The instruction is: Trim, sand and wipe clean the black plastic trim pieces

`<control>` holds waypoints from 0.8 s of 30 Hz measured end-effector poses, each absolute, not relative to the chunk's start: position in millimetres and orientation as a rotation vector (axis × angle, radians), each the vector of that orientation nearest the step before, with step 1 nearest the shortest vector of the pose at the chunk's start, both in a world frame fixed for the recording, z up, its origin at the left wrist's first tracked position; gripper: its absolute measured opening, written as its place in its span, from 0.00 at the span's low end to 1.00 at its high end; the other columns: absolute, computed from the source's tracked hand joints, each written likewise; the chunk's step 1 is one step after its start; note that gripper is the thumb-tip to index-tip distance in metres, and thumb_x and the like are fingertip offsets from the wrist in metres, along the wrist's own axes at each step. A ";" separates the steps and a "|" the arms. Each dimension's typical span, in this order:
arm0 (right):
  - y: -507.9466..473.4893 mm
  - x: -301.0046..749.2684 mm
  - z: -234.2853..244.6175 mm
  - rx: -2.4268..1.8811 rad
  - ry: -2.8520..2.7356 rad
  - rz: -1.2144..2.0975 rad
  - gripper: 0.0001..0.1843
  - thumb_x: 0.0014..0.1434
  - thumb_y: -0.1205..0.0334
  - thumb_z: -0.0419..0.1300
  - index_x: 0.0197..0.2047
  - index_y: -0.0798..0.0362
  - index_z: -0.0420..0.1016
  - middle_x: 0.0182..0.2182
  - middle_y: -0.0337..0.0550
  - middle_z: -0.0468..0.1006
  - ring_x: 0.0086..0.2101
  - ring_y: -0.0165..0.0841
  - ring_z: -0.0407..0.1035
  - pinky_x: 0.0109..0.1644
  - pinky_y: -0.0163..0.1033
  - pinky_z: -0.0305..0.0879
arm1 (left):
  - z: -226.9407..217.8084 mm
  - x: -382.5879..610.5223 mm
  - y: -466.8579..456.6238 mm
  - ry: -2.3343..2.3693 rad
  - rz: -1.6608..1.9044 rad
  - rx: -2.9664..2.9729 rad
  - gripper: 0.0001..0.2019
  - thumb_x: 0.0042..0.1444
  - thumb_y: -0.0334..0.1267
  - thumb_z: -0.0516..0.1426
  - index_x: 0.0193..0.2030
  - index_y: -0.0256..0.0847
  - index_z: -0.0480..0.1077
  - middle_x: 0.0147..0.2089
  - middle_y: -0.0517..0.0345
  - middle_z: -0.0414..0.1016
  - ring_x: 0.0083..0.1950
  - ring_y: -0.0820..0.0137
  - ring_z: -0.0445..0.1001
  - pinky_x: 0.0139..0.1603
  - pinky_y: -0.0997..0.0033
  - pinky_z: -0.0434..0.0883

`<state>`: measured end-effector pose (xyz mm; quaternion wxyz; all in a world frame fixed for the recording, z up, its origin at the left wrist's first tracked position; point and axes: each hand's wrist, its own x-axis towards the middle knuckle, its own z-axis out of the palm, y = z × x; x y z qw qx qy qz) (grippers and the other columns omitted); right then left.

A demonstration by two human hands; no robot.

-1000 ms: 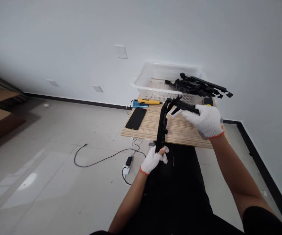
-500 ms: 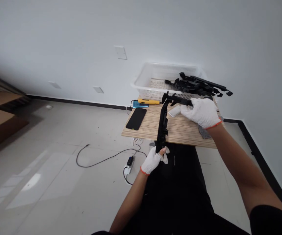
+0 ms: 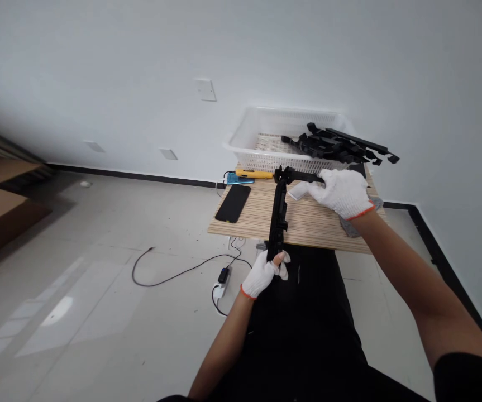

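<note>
My left hand (image 3: 261,273), in a white glove with an orange cuff, is closed around the lower end of a long black plastic strip (image 3: 277,215). The strip stands out away from me over the table's front edge, with clips along its side. My right hand (image 3: 341,192), gloved the same way, grips a black caliper (image 3: 301,176) held sideways. Its jaws are at the strip's far end; whether they touch it on both sides I cannot tell.
A white plastic basket (image 3: 241,146) with several black strips (image 3: 337,146) stands at the back of the small wooden table (image 3: 249,226). On the table lie a black phone (image 3: 233,204), a yellow tool (image 3: 255,174) and a grey cloth (image 3: 352,228). A cable (image 3: 173,276) runs over the floor.
My right hand has shifted slightly left, and the caliper has dropped a little onto the strip's far end. Its jaws look closer together. The left hand has hardly moved.
</note>
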<state>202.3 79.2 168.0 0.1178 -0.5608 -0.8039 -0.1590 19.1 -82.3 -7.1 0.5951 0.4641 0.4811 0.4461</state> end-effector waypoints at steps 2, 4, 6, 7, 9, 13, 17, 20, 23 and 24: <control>78.4 201.9 168.1 -1.656 -2.354 -0.460 0.31 0.63 0.43 0.48 0.40 0.59 0.83 0.29 0.55 0.81 0.31 0.43 0.74 0.32 0.41 0.46 | -8.1 19.1 -82.0 1.116 1.032 1.079 0.26 0.66 0.61 0.54 0.38 0.36 0.73 0.20 0.57 0.74 0.24 0.70 0.72 0.31 0.71 0.64; 77.6 201.3 168.7 -1.666 -2.362 -0.452 0.31 0.63 0.43 0.47 0.40 0.59 0.83 0.30 0.56 0.82 0.32 0.44 0.74 0.32 0.41 0.46 | -8.4 18.8 -81.6 1.126 1.027 1.081 0.27 0.66 0.62 0.54 0.38 0.35 0.73 0.21 0.56 0.74 0.24 0.70 0.72 0.31 0.71 0.64; 77.3 200.5 169.5 -1.676 -2.369 -0.447 0.30 0.63 0.43 0.48 0.40 0.58 0.83 0.30 0.55 0.82 0.32 0.43 0.74 0.31 0.41 0.46 | -7.5 18.0 -81.1 1.139 1.019 1.091 0.27 0.66 0.62 0.54 0.38 0.35 0.73 0.21 0.55 0.75 0.24 0.71 0.71 0.30 0.72 0.64; 77.5 200.2 169.9 -1.683 -2.370 -0.449 0.30 0.63 0.42 0.49 0.40 0.58 0.83 0.30 0.54 0.82 0.32 0.43 0.74 0.31 0.41 0.46 | -6.8 17.4 -80.9 1.145 1.011 1.099 0.27 0.66 0.62 0.54 0.38 0.35 0.74 0.22 0.55 0.75 0.25 0.71 0.71 0.30 0.72 0.63; 78.6 200.0 170.8 -1.701 -2.368 -0.454 0.31 0.62 0.38 0.50 0.39 0.57 0.82 0.29 0.53 0.81 0.32 0.43 0.74 0.31 0.41 0.47 | -6.1 15.9 -81.4 1.147 0.984 1.117 0.27 0.65 0.62 0.55 0.39 0.34 0.74 0.23 0.53 0.77 0.26 0.71 0.71 0.29 0.73 0.62; 80.9 202.5 171.7 -1.730 -2.344 -0.435 0.38 0.61 0.30 0.49 0.35 0.58 0.82 0.26 0.53 0.79 0.30 0.42 0.73 0.32 0.40 0.49 | -13.5 13.9 -90.4 1.120 0.913 1.114 0.24 0.62 0.59 0.61 0.40 0.34 0.74 0.29 0.52 0.78 0.29 0.71 0.72 0.29 0.73 0.63; 76.2 207.6 166.4 -1.698 -2.311 -0.438 0.34 0.62 0.37 0.48 0.35 0.59 0.82 0.26 0.54 0.79 0.29 0.41 0.72 0.32 0.40 0.50 | -32.9 12.7 -108.0 1.113 0.922 0.993 0.25 0.61 0.60 0.61 0.40 0.34 0.74 0.30 0.51 0.77 0.30 0.69 0.74 0.32 0.72 0.67; 67.5 209.2 154.2 -1.636 -2.314 -0.460 0.31 0.63 0.41 0.48 0.33 0.60 0.81 0.25 0.54 0.78 0.27 0.40 0.71 0.31 0.40 0.48 | -42.9 10.3 -117.2 1.171 0.964 1.011 0.28 0.63 0.63 0.58 0.38 0.34 0.76 0.27 0.54 0.74 0.27 0.71 0.71 0.31 0.72 0.65; 57.7 204.7 138.2 -1.575 -2.381 -0.449 0.29 0.64 0.46 0.48 0.31 0.60 0.81 0.24 0.54 0.78 0.26 0.39 0.71 0.30 0.39 0.45 | -42.0 8.6 -119.2 1.155 0.978 1.001 0.28 0.63 0.64 0.57 0.37 0.35 0.76 0.26 0.54 0.74 0.27 0.71 0.71 0.30 0.71 0.65; 54.7 201.8 133.3 -1.564 -2.407 -0.437 0.28 0.64 0.48 0.48 0.31 0.60 0.81 0.24 0.55 0.78 0.26 0.39 0.71 0.30 0.39 0.44 | -39.7 8.5 -118.8 1.153 0.983 0.994 0.28 0.63 0.64 0.58 0.37 0.36 0.76 0.27 0.55 0.74 0.27 0.71 0.70 0.30 0.72 0.65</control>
